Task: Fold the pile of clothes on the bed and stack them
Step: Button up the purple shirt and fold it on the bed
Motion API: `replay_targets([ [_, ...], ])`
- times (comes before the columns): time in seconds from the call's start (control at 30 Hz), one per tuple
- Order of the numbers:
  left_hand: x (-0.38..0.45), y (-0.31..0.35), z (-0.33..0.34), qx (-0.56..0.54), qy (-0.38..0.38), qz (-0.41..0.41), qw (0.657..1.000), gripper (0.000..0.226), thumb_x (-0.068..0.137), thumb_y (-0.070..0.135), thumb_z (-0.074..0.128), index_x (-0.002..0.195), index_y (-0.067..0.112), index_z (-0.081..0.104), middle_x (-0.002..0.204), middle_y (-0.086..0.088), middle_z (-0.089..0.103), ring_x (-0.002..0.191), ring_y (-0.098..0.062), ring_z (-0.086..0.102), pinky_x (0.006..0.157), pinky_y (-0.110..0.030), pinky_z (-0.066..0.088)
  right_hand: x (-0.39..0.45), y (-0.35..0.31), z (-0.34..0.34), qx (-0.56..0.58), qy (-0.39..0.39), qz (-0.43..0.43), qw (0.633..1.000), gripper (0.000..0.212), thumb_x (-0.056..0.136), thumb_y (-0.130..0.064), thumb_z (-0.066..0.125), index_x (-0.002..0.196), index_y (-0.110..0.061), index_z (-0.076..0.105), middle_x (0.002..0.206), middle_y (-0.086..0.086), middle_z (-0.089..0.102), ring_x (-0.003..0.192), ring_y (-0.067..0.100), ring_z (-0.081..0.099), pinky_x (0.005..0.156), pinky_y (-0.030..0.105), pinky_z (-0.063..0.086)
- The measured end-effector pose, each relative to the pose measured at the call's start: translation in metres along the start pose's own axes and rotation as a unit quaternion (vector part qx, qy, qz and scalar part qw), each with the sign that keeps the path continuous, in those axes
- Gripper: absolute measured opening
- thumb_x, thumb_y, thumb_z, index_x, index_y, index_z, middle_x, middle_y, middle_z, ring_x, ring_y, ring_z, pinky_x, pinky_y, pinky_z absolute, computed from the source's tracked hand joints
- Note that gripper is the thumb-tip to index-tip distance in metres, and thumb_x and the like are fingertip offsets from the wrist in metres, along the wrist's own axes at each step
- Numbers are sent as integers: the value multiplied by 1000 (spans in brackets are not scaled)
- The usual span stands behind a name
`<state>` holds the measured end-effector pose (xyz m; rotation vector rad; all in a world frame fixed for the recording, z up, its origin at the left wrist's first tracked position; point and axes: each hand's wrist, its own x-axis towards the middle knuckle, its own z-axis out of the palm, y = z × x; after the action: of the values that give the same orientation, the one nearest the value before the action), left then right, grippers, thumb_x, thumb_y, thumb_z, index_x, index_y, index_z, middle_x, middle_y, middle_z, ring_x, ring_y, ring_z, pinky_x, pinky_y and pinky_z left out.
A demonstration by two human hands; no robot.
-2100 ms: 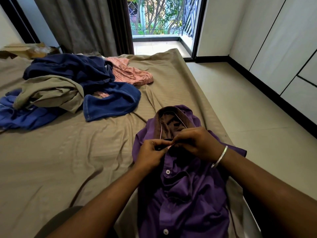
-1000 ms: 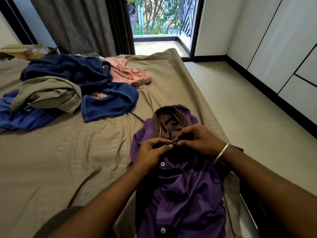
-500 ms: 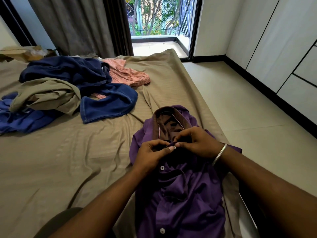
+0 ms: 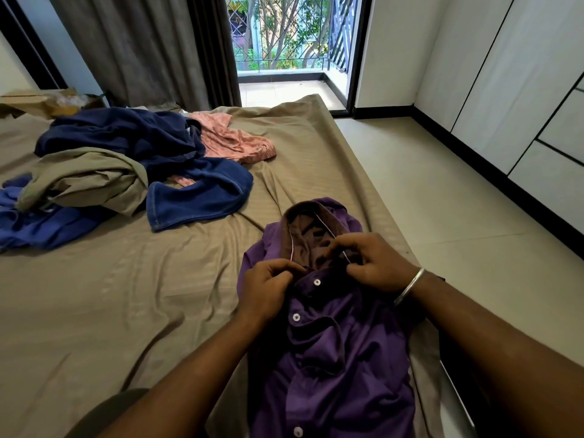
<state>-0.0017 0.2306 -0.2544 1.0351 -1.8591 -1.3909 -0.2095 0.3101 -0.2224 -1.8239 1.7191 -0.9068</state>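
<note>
A purple button-up shirt (image 4: 328, 358) lies front-up near the right edge of the bed (image 4: 126, 311), its brown-lined collar pointing away from me. My left hand (image 4: 264, 289) pinches the left side of the collar opening. My right hand (image 4: 373, 263), with a metal bangle at the wrist, grips the right collar edge. The top button shows between my hands. A loose pile of clothes (image 4: 126, 172) lies at the far left: dark blue garments, a khaki piece and a pink one.
The bed's right edge drops to a pale tiled floor (image 4: 442, 200). White wardrobe doors (image 4: 521, 90) line the right wall. A grey curtain (image 4: 151, 49) and an open balcony door (image 4: 284, 58) stand beyond the bed. A cardboard box (image 4: 41, 101) sits at the far left.
My hands, which were pinched together at the top of the placket, have drawn apart onto the two collar sides. The top button now shows fastened between them.
</note>
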Motion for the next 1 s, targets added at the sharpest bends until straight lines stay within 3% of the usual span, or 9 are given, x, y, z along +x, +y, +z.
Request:
replay_targets([
  [0.13, 5, -6, -6, 123, 109, 52, 985, 44, 73, 2, 64, 101, 36, 70, 86, 17, 65, 77, -6, 64, 68, -14, 47, -1, 11, -12, -136, -19, 19, 990, 55, 63, -15, 54, 116, -26, 63, 108, -8, 67, 97, 12, 65, 85, 39, 55],
  [0.23, 12, -22, -8, 191, 55, 58, 978, 56, 73, 17, 77, 123, 36, 63, 106, 6, 51, 92, -9, 59, 79, -15, 47, 1, 21, -15, -174, -49, 28, 983, 64, 65, -15, 57, 125, -37, 56, 123, -14, 60, 116, 11, 57, 97, 43, 49],
  [0.4, 18, -35, -7, 216, 88, 88, 968, 20, 79, 25, 80, 98, 27, 77, 107, 7, 54, 105, -16, 58, 92, -35, 52, -2, 32, -20, -106, -43, 10, 993, 40, 77, 0, 66, 111, -17, 72, 129, -3, 62, 123, 13, 57, 104, 24, 46],
  [0.5, 22, -26, -12, 193, 103, 128, 968, 10, 88, 22, 71, 96, 19, 74, 113, 6, 59, 109, -16, 58, 95, -35, 49, -2, 30, -22, -58, 28, -10, 998, 33, 82, 6, 64, 106, -14, 75, 120, -1, 66, 113, 7, 62, 98, 24, 49],
  [0.6, 23, -5, -21, 151, 88, 181, 968, 9, 95, 24, 53, 98, 23, 61, 122, 9, 58, 119, -9, 53, 98, -23, 40, 3, 19, -27, -37, 70, -43, 996, 29, 90, 2, 62, 110, -16, 75, 108, -3, 68, 102, 4, 63, 91, 19, 49],
  [0.67, 20, 11, -26, 116, 70, 200, 970, 10, 100, 20, 48, 101, 23, 57, 120, 17, 60, 113, -1, 57, 90, -13, 43, 5, 11, -30, -26, 75, -54, 995, 28, 93, -1, 59, 113, -16, 74, 103, -5, 67, 96, 3, 62, 85, 16, 47],
  [0.77, 19, 30, -33, 86, 64, 223, 969, 17, 101, 26, 43, 99, 17, 58, 93, 14, 66, 86, -4, 65, 73, -25, 53, 9, -3, -31, -13, 88, -79, 993, 24, 95, -3, 57, 112, -11, 72, 99, -7, 67, 92, 2, 62, 82, 14, 45],
  [0.87, 19, 51, -39, 89, 56, 256, 961, 21, 97, 32, 52, 98, 14, 62, 89, 11, 66, 80, -4, 65, 69, -25, 52, 11, -20, -34, 15, 110, -96, 989, 18, 89, -1, 61, 102, -7, 73, 92, 1, 71, 88, 7, 65, 80, 20, 49],
  [1.0, 23, 74, -36, 10, 28, 148, 989, 14, 86, 19, 74, 95, 18, 63, 81, 2, 73, 74, -11, 70, 64, -27, 56, 11, -42, -44, 43, 133, -109, 984, 9, 82, -13, 71, 91, -11, 69, 84, -1, 70, 81, 18, 67, 75, 39, 55],
])
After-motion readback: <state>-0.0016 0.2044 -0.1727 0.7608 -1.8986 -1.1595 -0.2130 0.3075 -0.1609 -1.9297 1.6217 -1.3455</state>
